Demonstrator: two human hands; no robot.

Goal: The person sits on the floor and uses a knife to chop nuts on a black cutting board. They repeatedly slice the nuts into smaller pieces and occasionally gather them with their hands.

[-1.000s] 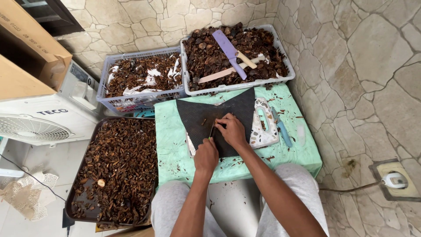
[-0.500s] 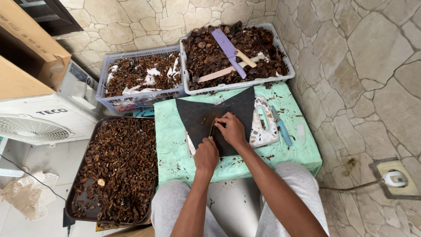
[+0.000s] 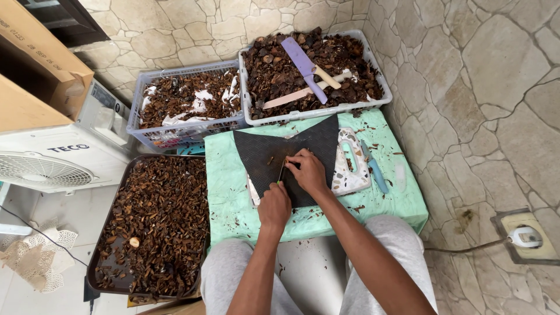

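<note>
A black textured mat (image 3: 265, 157) lies on a small table covered with green cloth (image 3: 227, 198). My left hand (image 3: 274, 205) is closed around the handle of a knife (image 3: 280, 173) whose thin blade points up over the mat. My right hand (image 3: 307, 170) is curled over a small brown piece at the blade, pressing it on the mat. Both hands nearly touch in the middle of the mat.
A dark tray (image 3: 96, 265) full of brown pieces sits at the left. Two white baskets (image 3: 140, 135) (image 3: 379, 99) of brown pieces stand behind the table; the right one holds a purple knife (image 3: 303, 63) and wooden sticks. A white board (image 3: 350, 169), blue tool (image 3: 373, 169) and fan unit (image 3: 52, 163) are nearby.
</note>
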